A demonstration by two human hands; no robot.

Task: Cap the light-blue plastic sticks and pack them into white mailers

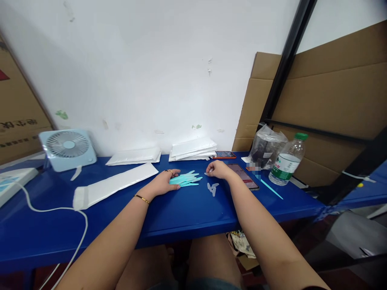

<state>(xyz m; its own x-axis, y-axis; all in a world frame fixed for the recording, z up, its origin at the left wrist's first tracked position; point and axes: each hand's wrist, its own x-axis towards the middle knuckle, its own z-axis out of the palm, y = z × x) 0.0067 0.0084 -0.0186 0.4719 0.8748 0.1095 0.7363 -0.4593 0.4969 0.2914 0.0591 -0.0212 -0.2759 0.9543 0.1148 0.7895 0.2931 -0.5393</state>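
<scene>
Several thin turquoise sticks (190, 179) lie in a bundle on the blue table (187, 209). My left hand (166, 181) is closed around their left end, thumb in front and fingers behind. To the right, my right hand (216, 169) is pinched on a small translucent piece (207, 174), whose tip shows at the fingertips. A few similar translucent pieces (213, 189) lie loosely on the table just below that hand. A phone (246, 177) lies partly behind my right wrist.
White envelopes (193, 148) are stacked by the wall, with a long white packet (117, 185) at left. A fan (69, 149) and a white cable (86, 225) are further left. At right stand a bottle (286, 165) and a bagged item (266, 147), near a single turquoise stick (272, 189).
</scene>
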